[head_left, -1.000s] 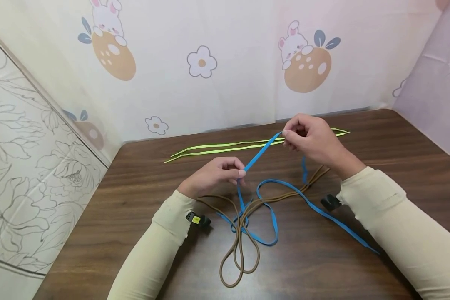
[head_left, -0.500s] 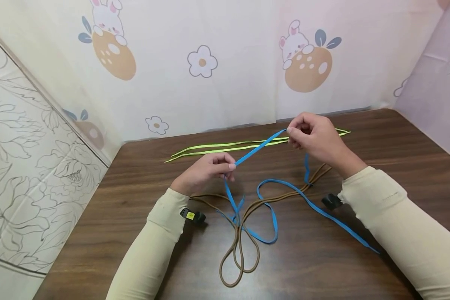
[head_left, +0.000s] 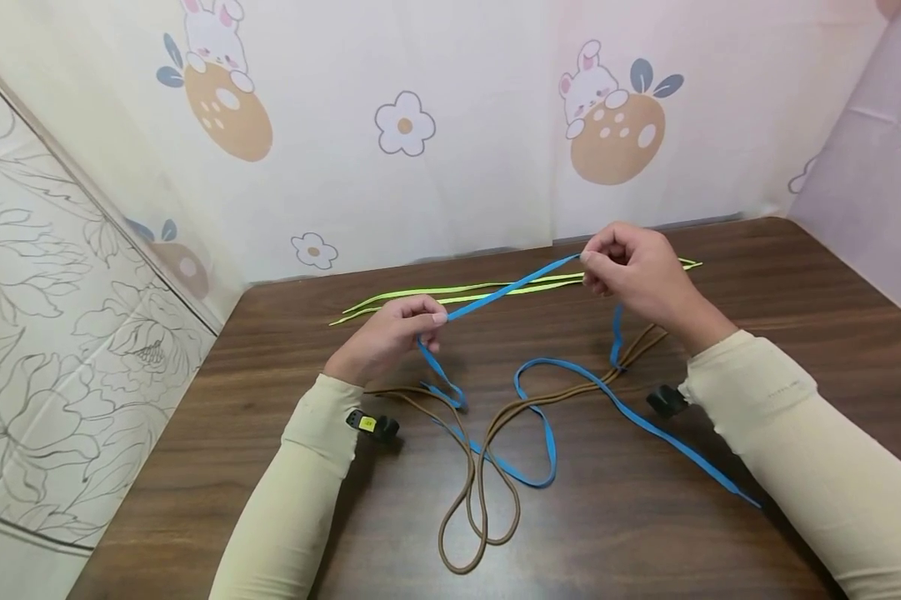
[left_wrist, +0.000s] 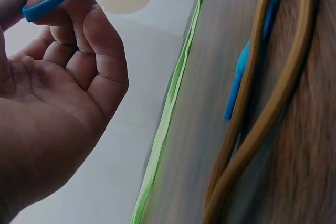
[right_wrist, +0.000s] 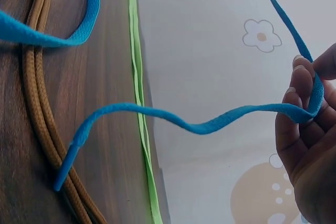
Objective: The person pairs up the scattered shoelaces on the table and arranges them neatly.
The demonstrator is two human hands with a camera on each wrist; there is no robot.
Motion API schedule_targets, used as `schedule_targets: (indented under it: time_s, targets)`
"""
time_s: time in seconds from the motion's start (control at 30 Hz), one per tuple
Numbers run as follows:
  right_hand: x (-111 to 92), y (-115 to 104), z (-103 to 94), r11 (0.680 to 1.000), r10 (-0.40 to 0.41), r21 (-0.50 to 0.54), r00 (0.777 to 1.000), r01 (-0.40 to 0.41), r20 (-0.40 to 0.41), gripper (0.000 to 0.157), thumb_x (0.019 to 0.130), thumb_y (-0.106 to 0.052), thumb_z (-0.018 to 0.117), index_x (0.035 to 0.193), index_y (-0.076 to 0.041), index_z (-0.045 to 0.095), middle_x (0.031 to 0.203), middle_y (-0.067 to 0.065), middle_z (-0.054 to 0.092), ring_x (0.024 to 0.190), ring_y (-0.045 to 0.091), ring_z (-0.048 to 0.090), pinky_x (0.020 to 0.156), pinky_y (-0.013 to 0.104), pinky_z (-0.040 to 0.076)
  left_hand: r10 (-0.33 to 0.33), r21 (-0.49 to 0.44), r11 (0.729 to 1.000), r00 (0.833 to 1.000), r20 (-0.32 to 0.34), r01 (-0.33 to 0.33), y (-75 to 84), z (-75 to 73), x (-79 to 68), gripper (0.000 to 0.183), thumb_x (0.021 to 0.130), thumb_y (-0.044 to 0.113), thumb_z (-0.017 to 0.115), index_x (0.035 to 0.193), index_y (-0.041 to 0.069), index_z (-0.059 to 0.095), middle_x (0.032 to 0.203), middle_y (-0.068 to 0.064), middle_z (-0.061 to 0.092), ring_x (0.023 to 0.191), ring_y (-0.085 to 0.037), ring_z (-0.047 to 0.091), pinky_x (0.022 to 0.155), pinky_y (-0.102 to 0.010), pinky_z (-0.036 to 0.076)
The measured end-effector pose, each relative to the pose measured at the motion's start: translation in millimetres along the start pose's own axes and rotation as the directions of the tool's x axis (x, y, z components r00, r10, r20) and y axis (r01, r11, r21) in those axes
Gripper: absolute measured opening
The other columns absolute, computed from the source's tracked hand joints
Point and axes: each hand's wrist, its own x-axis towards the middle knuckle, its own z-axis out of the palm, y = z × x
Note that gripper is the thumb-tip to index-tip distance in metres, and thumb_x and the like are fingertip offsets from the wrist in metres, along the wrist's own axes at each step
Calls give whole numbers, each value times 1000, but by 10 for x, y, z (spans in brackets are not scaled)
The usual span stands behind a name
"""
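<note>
A flat blue shoelace [head_left: 516, 285] stretches in the air between the two hands, sloping up to the right. My left hand [head_left: 394, 336] pinches it between thumb and fingers, and a short length dangles below to the table. My right hand [head_left: 633, 271] pinches it higher up; in the right wrist view a loose end of the blue shoelace [right_wrist: 205, 127] hangs from the fingers, its tip over the brown cord. Another blue shoelace length [head_left: 675, 443] lies curved on the table, crossing a round brown shoelace [head_left: 461, 568], which is looped in the middle.
A folded yellow-green shoelace [head_left: 390, 294] lies along the back of the dark wooden table [head_left: 217, 467]. Behind it hangs a patterned cloth [head_left: 480, 167]. A floral panel [head_left: 37, 333] stands at the left, and a pale cloth [head_left: 878, 183] at the right.
My left hand has moved left and slightly up, lengthening the blue span between the hands and drawing the dangling blue part off the brown loops. My right hand has shifted slightly right.
</note>
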Motion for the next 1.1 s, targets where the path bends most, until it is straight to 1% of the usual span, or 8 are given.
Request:
schedule_targets:
  time_s: [0.1,0.3,0.43,0.53,0.77,0.93,1.03,1.1]
  targets:
    - [-6,18,-4,1000,4,-12,1000,-4,-8,19,100,-21,62,99,-2,64,80,13,68,67,21,64,62,26,56,-2,-38,999,1000,-14,2,-24,-51,-14,12,102,13,59,99,2,64,77,-6,46,69,-20,53,71,-29,50]
    - [2,44,-30,1000,15,-16,1000,-16,-19,19,100,-21,62,100,-2,64,81,14,68,68,23,64,61,26,56,20,-84,996,998,-62,-25,-38,-169,-43,9,102,10,58,97,6,64,73,-3,42,68,-17,45,69,-28,48]
    - [11,61,-43,1000,18,-7,1000,-18,-25,18,100,-20,62,100,-1,64,80,12,68,66,21,63,59,26,55,2,-132,991,996,-90,-14,-44,-223,-72,10,102,9,57,95,8,65,77,-3,44,68,-18,43,69,-30,45]
    - [17,68,-47,1000,24,-3,999,-24,-30,18,99,-19,62,99,-1,64,79,11,68,65,19,62,59,26,55,-10,-162,987,994,-106,-8,-52,-249,-82,11,102,9,57,95,9,66,81,-3,46,67,-19,45,68,-29,45]
    - [22,82,-50,999,39,6,999,-39,-28,19,99,-20,63,99,-1,64,78,10,67,65,19,62,59,26,55,13,-169,985,991,-136,-36,-71,-271,-89,6,101,8,59,100,5,64,74,-3,44,69,-20,45,69,-30,46]
    - [24,114,-61,999,41,5,999,-41,-28,19,99,-19,62,100,0,64,78,11,67,65,19,62,59,26,55,23,-183,982,987,-160,-53,-97,-296,-83,6,101,9,59,101,5,64,75,-4,47,73,-20,52,74,-31,49]
    - [28,132,-72,999,42,4,999,-42,-32,20,99,-19,62,101,1,64,79,11,67,65,19,62,59,27,55,23,-199,978,980,-198,-63,-105,-310,-79,9,101,8,58,105,1,62,77,-5,51,73,-19,56,74,-31,50]
    - [26,141,-82,999,44,-3,998,-44,-38,20,99,-19,63,101,0,64,79,10,67,65,19,62,59,27,55,17,-206,976,975,-223,-65,-109,-322,-74,15,101,8,58,108,-5,58,80,-5,54,73,-18,56,73,-30,52]
